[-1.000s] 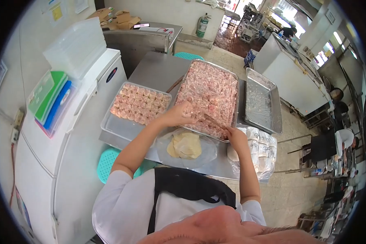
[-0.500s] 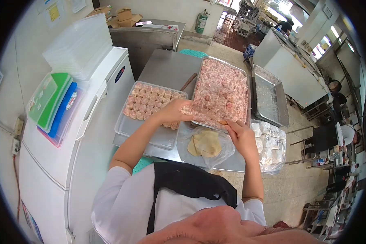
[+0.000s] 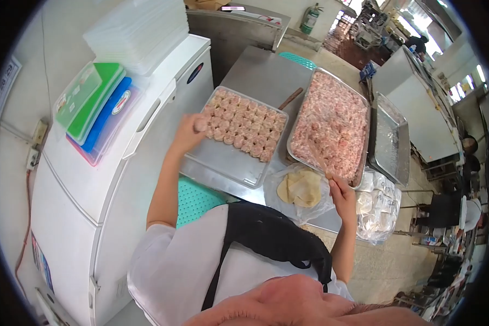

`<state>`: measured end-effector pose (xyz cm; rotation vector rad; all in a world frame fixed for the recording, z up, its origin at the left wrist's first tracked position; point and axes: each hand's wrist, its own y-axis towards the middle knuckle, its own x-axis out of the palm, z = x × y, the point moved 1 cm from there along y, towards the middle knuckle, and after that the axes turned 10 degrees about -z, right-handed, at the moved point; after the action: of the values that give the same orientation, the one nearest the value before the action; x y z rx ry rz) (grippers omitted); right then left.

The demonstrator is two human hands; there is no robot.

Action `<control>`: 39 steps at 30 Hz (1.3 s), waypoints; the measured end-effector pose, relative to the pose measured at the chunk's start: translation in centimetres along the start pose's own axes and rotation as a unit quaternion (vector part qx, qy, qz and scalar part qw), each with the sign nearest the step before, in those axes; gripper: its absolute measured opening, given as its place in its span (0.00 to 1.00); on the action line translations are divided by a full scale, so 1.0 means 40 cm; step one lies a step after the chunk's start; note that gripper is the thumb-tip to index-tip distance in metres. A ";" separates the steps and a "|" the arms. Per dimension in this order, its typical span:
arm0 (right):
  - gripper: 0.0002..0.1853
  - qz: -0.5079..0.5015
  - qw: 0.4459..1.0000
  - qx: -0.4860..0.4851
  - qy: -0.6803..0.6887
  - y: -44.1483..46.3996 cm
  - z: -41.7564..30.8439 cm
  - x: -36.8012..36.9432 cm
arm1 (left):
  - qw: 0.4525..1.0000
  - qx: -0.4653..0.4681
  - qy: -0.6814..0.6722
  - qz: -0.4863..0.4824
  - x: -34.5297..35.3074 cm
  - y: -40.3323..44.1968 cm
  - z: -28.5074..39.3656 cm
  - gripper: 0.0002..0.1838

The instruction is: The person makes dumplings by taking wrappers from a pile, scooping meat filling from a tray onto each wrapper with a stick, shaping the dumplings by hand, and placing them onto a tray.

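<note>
My left hand (image 3: 188,133) is closed around a meat dumpling (image 3: 201,125) at the left edge of a clear plastic tray (image 3: 228,165). Rows of open-topped meat dumplings (image 3: 245,126) fill the tray's far part. My right hand (image 3: 343,196) grips the handle of a thin, flat spatula-like tool (image 3: 320,158), whose blade rests over the minced meat (image 3: 331,117) in a large metal pan (image 3: 294,154). Round dough wrappers (image 3: 301,187) lie on a plastic bag (image 3: 277,206) just left of my right hand.
A wooden stick (image 3: 291,98) lies between tray and pan. Right of the pan are another metal pan (image 3: 390,136) and bagged white packets (image 3: 376,206). A white freezer (image 3: 125,179) on the left carries stacked clear trays (image 3: 138,38) and coloured lids (image 3: 95,103). People work farther right.
My left hand has moved left from the pan to the tray's left edge, carrying the dumpling. My right hand still holds the tool near the pan's front edge. The camera view has shifted.
</note>
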<state>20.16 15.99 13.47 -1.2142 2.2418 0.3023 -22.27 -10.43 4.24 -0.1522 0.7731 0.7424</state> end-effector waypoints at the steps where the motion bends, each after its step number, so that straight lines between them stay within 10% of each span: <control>1: 0.15 0.000 0.999 0.029 0.037 -0.010 0.028 0.006 | 1.000 -0.005 0.004 0.002 -0.026 -0.026 -0.021 0.28; 7: 0.16 0.003 0.986 0.098 0.135 -0.042 0.075 0.030 | 0.990 -0.119 -0.050 -0.062 -0.008 -0.126 0.053 0.34; 14: 0.16 0.004 0.988 0.056 0.142 -0.038 0.039 0.021 | 0.968 0.017 -0.031 -0.248 0.271 -0.144 0.278 0.45; 22: 0.17 -0.004 0.984 0.090 0.157 -0.102 0.094 -0.057 | 0.977 0.099 0.042 -0.183 0.424 -0.116 0.275 0.43; 35: 0.17 -0.082 0.994 0.044 0.055 -0.067 0.222 -0.210 | 0.976 0.077 0.046 -0.201 0.401 -0.100 0.315 0.40; 39: 0.15 -0.005 0.970 -0.107 -0.219 -0.037 0.258 -0.299 | 0.964 -0.018 0.149 -0.221 0.350 -0.137 0.467 0.34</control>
<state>30.33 28.06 12.08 -1.1328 1.8517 0.7478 -1.13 0.40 7.37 -0.4620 0.9705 0.3086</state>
